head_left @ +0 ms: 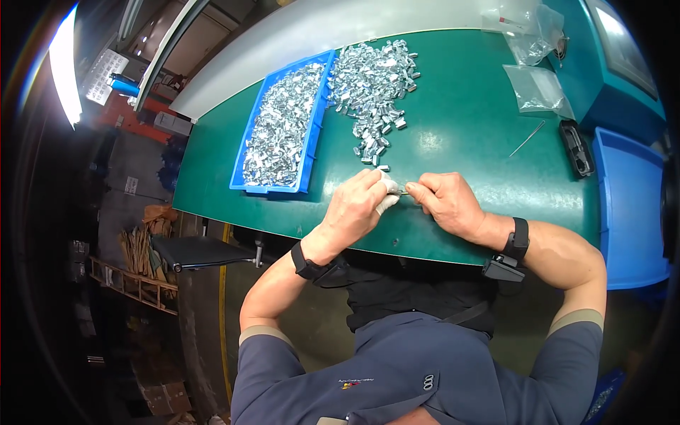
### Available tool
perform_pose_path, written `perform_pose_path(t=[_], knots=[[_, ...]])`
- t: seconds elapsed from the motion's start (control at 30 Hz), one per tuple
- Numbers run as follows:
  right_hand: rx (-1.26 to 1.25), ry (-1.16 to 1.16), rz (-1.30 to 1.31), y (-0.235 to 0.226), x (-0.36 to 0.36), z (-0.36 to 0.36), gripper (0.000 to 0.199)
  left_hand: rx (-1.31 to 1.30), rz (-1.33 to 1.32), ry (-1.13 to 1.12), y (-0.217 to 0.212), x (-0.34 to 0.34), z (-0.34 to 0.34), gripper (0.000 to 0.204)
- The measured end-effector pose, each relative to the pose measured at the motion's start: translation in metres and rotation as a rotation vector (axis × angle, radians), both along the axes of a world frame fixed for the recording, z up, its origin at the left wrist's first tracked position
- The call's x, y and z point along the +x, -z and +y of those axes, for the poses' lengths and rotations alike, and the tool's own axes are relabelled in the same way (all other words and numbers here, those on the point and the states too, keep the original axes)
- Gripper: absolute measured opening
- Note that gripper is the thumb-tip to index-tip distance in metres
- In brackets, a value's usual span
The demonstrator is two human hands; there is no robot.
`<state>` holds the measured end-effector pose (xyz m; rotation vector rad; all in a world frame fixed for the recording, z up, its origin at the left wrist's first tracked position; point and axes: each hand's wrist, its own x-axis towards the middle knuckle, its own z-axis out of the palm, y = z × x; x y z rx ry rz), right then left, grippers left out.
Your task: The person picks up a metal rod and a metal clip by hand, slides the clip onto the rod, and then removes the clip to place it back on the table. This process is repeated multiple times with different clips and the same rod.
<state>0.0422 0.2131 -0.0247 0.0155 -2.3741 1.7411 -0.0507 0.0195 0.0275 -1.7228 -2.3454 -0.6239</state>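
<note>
My left hand (356,204) is closed at the near edge of the green table, white coverings on its thumb and fingertip. Between those fingertips sits a small silvery metal part, mostly hidden. Facing it, my right hand (449,204) pinches a thin rod-like tool (404,193), whose short visible end points at the left fingertips. Just beyond my left hand, small silvery metal parts (372,78) lie in a loose pile that trails toward me. Left of the pile, a blue tray (309,161) is filled with many similar metal parts (283,127).
On the green table (460,92), a thin metal pick (527,139) and a black case-like object (576,149) lie to the right. Clear plastic bags (536,88) are at the far right. An empty-looking blue bin (629,212) stands at the right edge, beside a teal machine (609,78).
</note>
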Motion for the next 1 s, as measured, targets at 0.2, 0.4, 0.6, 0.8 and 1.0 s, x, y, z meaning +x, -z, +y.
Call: perform_pose_path(t=[0.2, 0.4, 0.6, 0.8, 1.0], knots=[[-0.152, 0.056, -0.029, 0.001, -0.001, 0.001, 0.037, -0.046, 0.031, -0.098, -0.013, -0.034, -0.016, 0.018], [-0.176, 0.031, -0.031, 0.0, -0.003, 0.001, 0.034, 0.043, 0.387, -0.53, -0.043, -0.136, -0.055, 0.02], [-0.192, 0.038, -0.057, 0.0, -0.003, 0.004, 0.034, -0.143, -0.005, -0.328, -0.002, -0.127, -0.003, 0.03], [-0.208, 0.03, -0.056, -0.003, -0.003, 0.003, 0.032, -0.122, -0.225, -0.417, 0.016, -0.128, 0.009, 0.021], [-0.292, 0.069, -0.053, 0.001, -0.002, 0.006, 0.027, 0.079, -0.592, -0.475, 0.005, -0.087, -0.003, 0.019]])
